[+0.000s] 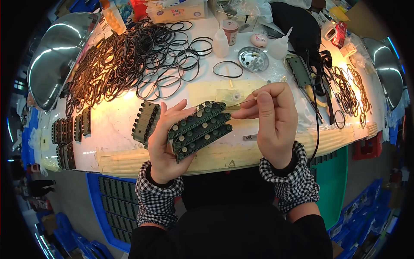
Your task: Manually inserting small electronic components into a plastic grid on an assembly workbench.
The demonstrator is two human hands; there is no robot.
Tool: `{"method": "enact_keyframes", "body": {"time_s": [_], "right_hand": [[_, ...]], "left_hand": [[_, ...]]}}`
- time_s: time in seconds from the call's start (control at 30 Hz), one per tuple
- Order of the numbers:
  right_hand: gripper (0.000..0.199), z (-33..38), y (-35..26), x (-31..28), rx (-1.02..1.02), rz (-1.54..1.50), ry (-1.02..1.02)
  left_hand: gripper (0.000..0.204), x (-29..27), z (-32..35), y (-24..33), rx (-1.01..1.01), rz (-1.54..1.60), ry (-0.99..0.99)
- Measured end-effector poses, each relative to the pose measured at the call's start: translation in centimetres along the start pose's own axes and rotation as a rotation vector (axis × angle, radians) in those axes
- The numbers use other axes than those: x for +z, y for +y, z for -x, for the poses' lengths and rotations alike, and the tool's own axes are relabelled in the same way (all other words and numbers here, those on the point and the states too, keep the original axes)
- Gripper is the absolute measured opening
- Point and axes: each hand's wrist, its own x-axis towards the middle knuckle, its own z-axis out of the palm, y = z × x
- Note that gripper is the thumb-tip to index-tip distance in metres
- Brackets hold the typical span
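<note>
My left hand (pixel 166 149) is closed round several narrow dark green pieces (pixel 200 125), which look like toy tank track sides with rows of round green and tan wheels. They lie side by side, fanned slightly, their rounded ends pointing right. My right hand (pixel 276 121) pinches a thin, needle-like strand (pixel 237 105) between thumb and fingers. Its other end reaches the tip of the uppermost piece; whether it is a tool or a stretched strip I cannot tell. Just left of my left hand, a stack of similar toothed green pieces (pixel 145 121) rests on the table.
A heap of dark rubber-like bands (pixel 129 56) covers the back left; more bands (pixel 345 95) lie right. Behind my hands stand a white squeeze bottle (pixel 220 43) and a metal dish (pixel 253 59). Metal lamp shades flank the table. Blue (pixel 97 203) and green (pixel 340 185) crates sit below its edge.
</note>
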Motion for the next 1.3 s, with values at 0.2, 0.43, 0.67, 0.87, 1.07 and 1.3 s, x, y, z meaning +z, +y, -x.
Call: {"method": "enact_keyframes", "body": {"time_s": [0.2,0.43,0.67,0.87,1.07,1.3], "right_hand": [[0.014,-0.09,0.09,0.28,0.034,0.000,0.003],[0.014,-0.19,0.15,0.24,0.044,0.015,-0.013],[0.014,-0.10,0.10,0.24,0.046,-0.011,-0.002],[0.013,0.18,0.06,-0.13,0.006,0.022,-0.092],[0.014,0.41,-0.02,-0.62,-0.060,0.154,-0.124],[0.013,0.48,0.19,-0.68,-0.070,0.146,-0.125]], "left_hand": [[0.052,-0.11,0.11,0.13,0.000,-0.027,-0.004],[0.051,-0.09,0.11,0.01,-0.002,-0.044,-0.004],[0.054,-0.07,0.17,0.02,0.009,-0.042,-0.003],[0.054,-0.12,0.15,-0.18,0.035,0.015,0.018],[0.056,-0.01,0.13,-0.12,0.027,0.014,0.022],[0.057,-0.05,0.04,0.03,0.019,-0.022,0.021]]}}
